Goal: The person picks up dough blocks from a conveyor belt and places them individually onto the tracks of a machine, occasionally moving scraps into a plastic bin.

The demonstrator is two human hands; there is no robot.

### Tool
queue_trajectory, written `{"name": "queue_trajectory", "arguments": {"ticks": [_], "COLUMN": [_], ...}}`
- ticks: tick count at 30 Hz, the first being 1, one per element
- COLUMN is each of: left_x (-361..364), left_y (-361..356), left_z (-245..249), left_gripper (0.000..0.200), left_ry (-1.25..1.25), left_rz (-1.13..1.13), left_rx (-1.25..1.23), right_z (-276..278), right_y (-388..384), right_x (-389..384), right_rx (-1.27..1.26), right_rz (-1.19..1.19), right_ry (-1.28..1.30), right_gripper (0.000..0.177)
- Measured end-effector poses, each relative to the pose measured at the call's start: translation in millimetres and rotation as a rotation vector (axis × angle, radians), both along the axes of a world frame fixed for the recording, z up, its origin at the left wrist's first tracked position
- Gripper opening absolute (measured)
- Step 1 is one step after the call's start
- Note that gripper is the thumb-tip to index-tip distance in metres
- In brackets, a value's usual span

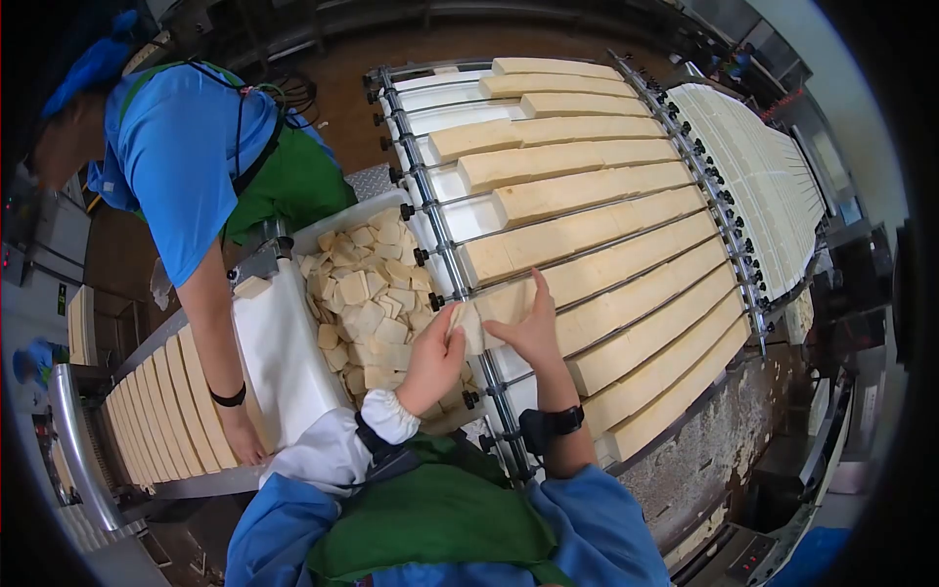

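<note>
Pale slabs [587, 235] lie in long rows between thin rails on the conveyor in front of me. At its near edge, my left hand [435, 360] has its fingers closed on a small pale piece [469, 328]. My right hand [528, 328] is around the near end of a slab [507, 301], thumb on one side and fingers on the other. The two hands are close together above the metal bar. Beneath and left of them is a white bin [337, 217] heaped with square pale pieces [372, 293].
A co-worker [186, 147] in blue and green leans in at the left, one arm reaching down to a second conveyor with pale strips [161, 411]. A metal bar with black knobs [430, 205] crosses the near conveyor edge. Another belt [748, 181] extends at the far right.
</note>
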State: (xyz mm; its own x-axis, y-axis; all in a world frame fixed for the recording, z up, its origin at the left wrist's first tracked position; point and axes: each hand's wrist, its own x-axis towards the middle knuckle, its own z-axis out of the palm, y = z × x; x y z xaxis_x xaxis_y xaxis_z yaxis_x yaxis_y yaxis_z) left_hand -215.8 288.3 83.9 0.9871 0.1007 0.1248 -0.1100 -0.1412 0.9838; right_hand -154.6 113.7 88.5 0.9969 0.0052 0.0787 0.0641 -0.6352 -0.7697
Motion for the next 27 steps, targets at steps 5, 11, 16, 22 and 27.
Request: {"name": "queue_trajectory", "arguments": {"ticks": [5,11,16,22,27], "left_x": [-3.0,-26.8,-52.7,-67.8,-77.3], "left_y": [5.6,60.2,72.1,80.5,78.6], "left_z": [15.8,-40.0,-40.9,-39.3,-34.5], "left_gripper": [0.037,0.044,0.059,0.06,0.051], "left_ry": [0.158,0.144,0.3,0.295,0.293], "left_rz": [0.088,0.268,0.305,0.264,0.192], "left_rx": [-0.064,0.191,0.105,0.12,0.188], "right_z": [-8.9,-8.3,-24.5,-10.3,-12.5], "right_y": [-1.2,9.6,13.9,10.8,20.5], "right_x": [5.5,6.8,13.1,13.9,4.8], "right_rx": [-0.302,-0.372,-0.355,-0.382,-0.545], "right_rz": [-0.117,-0.105,-0.144,-0.157,-0.118], "right_ry": [-0.133,-0.14,-0.13,-0.018,-0.05], "right_gripper": [0.113,0.112,0.111,0.106,0.104]}}
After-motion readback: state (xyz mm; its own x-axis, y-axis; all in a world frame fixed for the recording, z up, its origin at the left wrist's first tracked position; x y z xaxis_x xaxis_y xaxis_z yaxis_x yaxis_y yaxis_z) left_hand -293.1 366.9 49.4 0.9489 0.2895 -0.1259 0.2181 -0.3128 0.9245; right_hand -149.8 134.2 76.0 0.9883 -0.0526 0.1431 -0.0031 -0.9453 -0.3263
